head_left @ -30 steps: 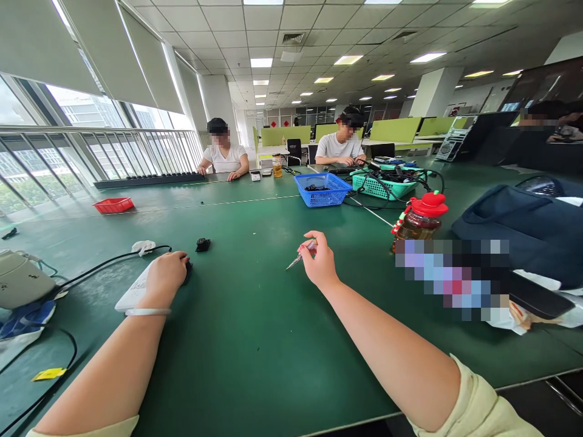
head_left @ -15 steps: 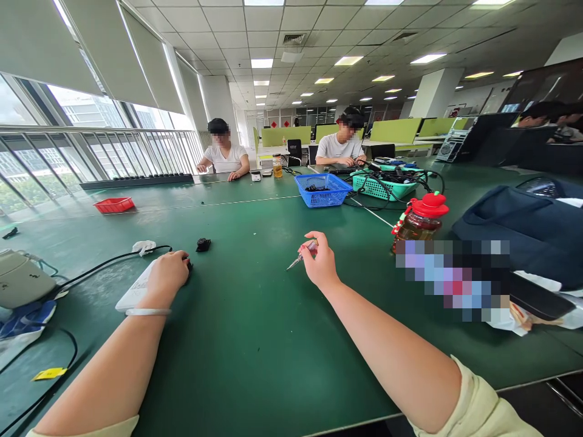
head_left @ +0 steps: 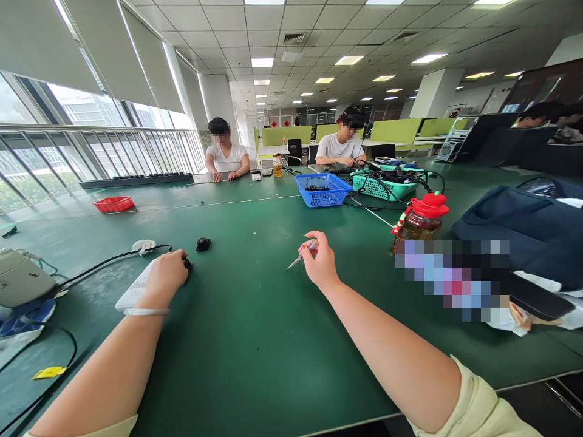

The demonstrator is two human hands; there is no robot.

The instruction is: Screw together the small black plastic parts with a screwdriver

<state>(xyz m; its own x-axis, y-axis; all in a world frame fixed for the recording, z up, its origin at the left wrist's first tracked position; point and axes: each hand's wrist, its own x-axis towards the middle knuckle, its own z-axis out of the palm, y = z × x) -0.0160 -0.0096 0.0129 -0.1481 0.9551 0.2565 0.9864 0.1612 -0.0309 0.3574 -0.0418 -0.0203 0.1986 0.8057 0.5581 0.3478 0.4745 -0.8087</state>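
Observation:
In my right hand a thin screwdriver with a clear handle is pinched between thumb and fingers. Its metal tip points down and left, close to the tabletop. My left hand curls over a small black object, mostly hidden beneath the fingers. Beside that wrist lies a white flat box-shaped device, partly covered by the hand. A black cable runs behind it. Just beyond the left fingertips sits a separate small black piece.
On the green table stand a red tray, a blue basket and a green basket of cables. A red-lidded jar and a dark bag are at right. Two people sit across the table.
My left hand has shifted very slightly left, while my right hand and the screwdriver look still. The person at far left has brought one hand in toward the other.

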